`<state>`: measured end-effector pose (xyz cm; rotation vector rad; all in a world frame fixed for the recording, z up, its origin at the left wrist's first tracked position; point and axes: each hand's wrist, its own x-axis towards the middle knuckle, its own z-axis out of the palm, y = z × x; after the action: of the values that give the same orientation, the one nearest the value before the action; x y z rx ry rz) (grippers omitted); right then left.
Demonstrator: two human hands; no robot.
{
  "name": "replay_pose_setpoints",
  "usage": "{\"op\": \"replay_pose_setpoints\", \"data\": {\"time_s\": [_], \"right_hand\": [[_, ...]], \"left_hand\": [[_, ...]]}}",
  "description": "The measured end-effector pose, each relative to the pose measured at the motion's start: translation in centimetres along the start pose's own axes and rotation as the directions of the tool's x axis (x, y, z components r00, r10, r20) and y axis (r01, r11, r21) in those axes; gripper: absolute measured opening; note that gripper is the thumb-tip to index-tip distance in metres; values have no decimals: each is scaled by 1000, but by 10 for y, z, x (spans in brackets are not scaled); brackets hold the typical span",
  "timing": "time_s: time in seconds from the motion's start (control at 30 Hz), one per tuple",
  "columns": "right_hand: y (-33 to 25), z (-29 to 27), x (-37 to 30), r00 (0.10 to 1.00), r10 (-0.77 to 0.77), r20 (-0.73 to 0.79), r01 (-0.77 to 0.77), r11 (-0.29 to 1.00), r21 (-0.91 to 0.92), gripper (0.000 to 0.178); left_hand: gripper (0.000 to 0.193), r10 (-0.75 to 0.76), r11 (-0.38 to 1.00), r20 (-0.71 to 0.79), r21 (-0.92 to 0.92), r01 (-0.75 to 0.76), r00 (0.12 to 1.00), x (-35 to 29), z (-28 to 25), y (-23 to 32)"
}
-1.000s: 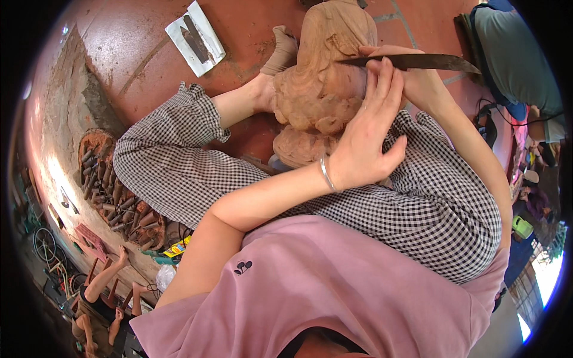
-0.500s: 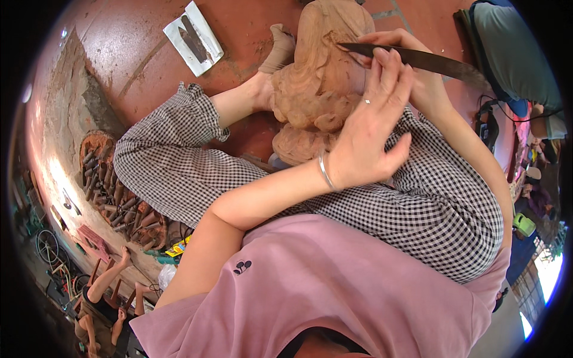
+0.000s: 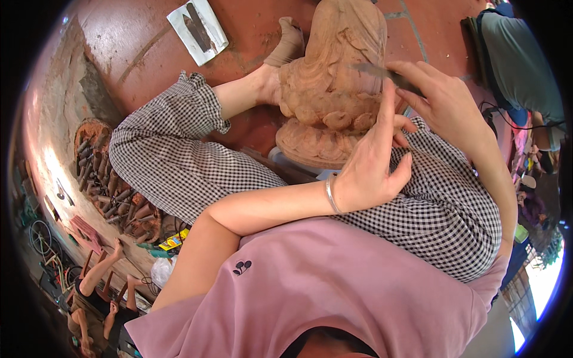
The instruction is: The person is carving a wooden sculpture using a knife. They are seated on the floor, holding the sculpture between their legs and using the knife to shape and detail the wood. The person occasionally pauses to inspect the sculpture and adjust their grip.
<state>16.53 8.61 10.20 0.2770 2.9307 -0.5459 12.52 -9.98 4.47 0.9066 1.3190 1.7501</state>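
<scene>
My right hand [image 3: 444, 104] is closed around a dark, pointed knife [image 3: 376, 70], whose blade is slightly blurred. Its tip lies over the side of a reddish-brown carved statue [image 3: 334, 71] with draped folds and a petalled base; I cannot tell whether it touches. Below the knife, my left hand [image 3: 373, 167], wearing a silver bangle [image 3: 330, 194], is in front of the statue's right edge. Its index finger points up and its thumb stands apart, with nothing held. The statue stands between my bent legs in checked trousers [image 3: 197, 170].
Two dark blades [image 3: 197, 27] lie on a white paper [image 3: 209, 52] on the red tiled floor. At left, a heap of wooden-handled tools [image 3: 104, 173] fills a brown tray. Another person's grey-clad leg [image 3: 522, 65] is at upper right. More people sit at lower left.
My left hand has come off the knife and dropped lower. My right hand has shifted right and down, drawing the knife rightward across the statue. The view has shifted slightly.
</scene>
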Motion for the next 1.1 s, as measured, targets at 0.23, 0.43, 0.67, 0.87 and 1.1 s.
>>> {"op": "replay_pose_setpoints", "data": {"time_s": [0.23, 0.43, 0.67, 0.87, 1.1], "right_hand": [[-33, -30, 11, 983, 0, 184, 81, 899, -431, 54], [-39, -27, 22, 970, -47, 240, 161, 862, -481, 60], [-48, -22, 24, 956, -33, 291, 166, 879, -446, 55], [-45, -32, 29, 917, -63, 394, 232, 888, -398, 47], [-47, -23, 26, 956, -74, 284, 191, 891, -412, 46]], "left_hand": [[98, -104, 994, -9, -27, 104, 995, 15, -10, -12], [97, -237, 968, -41, -90, 233, 971, 16, -13, -4], [98, -271, 961, -19, -67, 269, 962, 7, -20, -5], [98, -304, 951, 70, -44, 307, 950, -4, -23, 2], [101, -252, 967, 46, -36, 254, 967, 0, -26, -12]]}}
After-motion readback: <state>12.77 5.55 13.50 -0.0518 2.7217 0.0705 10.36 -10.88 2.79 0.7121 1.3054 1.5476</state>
